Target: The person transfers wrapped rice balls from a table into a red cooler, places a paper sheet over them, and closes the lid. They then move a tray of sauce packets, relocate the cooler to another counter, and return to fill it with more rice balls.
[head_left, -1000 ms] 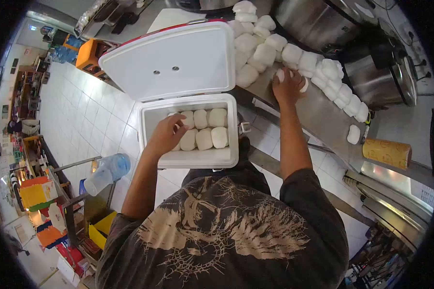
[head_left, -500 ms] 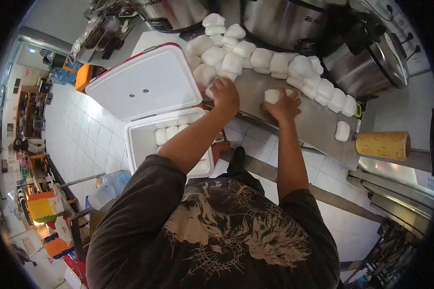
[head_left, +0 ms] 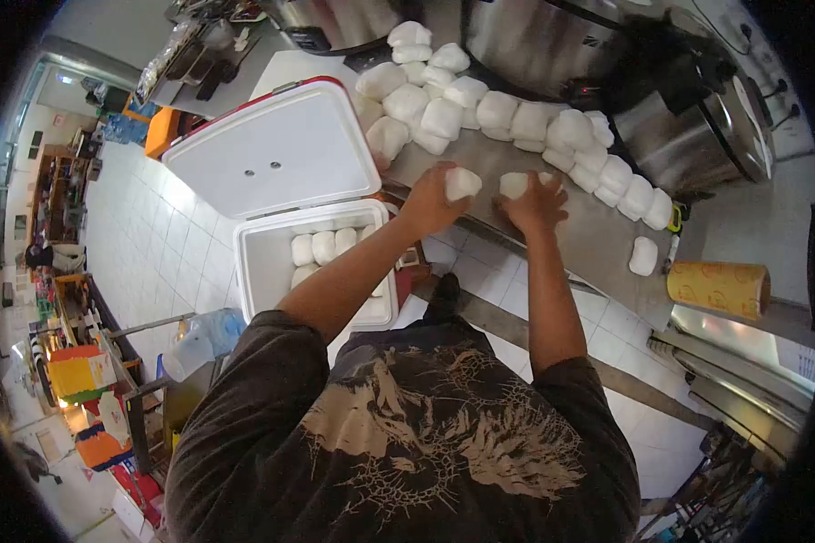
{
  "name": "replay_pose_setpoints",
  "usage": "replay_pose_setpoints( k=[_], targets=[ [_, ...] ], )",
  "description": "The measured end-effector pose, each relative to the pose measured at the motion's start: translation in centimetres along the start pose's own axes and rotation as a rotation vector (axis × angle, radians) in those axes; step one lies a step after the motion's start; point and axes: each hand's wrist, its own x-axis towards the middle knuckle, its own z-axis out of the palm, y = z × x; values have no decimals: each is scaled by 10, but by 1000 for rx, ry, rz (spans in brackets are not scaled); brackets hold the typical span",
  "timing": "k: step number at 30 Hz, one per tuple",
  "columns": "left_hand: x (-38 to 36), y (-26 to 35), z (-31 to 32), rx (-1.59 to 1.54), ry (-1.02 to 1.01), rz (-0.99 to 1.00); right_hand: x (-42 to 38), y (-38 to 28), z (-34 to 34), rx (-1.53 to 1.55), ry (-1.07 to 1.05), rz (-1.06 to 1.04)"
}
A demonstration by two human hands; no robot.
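My left hand (head_left: 432,201) is closed on a rounded white packet (head_left: 463,185), which looks like rice in clear film, above the steel counter's front edge. Just to its right, my right hand (head_left: 536,208) grips a second white packet (head_left: 513,185) over the counter (head_left: 489,156), fingers curled round its right side. Behind both hands a long heap of similar packets (head_left: 442,119) runs along the counter. Below and left of my left hand stands an open cooler box (head_left: 261,264), with several white packets (head_left: 324,245) inside; my left forearm hides part of it.
The cooler's lid (head_left: 272,154) leans back against the counter. Large steel cookers (head_left: 525,45) line the back. One packet (head_left: 643,256) lies apart at the right, near a yellow-patterned roll (head_left: 719,290) that looks like cling film. White floor tiles (head_left: 158,231) extend to the left.
My left hand has moved right, away from the heap's left end, with a packet now showing in it. My right hand has stayed nearly in place with its packet.
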Motion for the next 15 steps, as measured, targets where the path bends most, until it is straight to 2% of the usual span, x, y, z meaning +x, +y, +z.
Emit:
replay_pose_setpoints(
  k=[1,4,6,7,8,9,10,13,15],
  targets=[
    [-9,7,-12,-78,15,78,-2,-3,-2,4,16,0],
    [-44,22,-68,-193,-59,96,-11,-7,-4,14,36,-1],
    [-68,23,-102,-396,9,-107,-9,-9,-1,-9,28,-8],
    [-82,20,-119,-394,42,-209,-7,-9,-1,-19,31,-3],
    [-96,3,-132,-425,90,-209,-5,-10,4,-22,41,-24],
    [-112,-11,-143,-306,186,-289,0,-8,11,-30,58,-28],
    [-124,-17,-155,-446,203,-340,5,3,10,-43,86,-10],
    [-149,-6,-192,-264,169,-310,-1,33,-4,11,100,69],
    [-167,-13,-198,-354,245,-294,-7,76,-9,36,235,83]
  ],
)
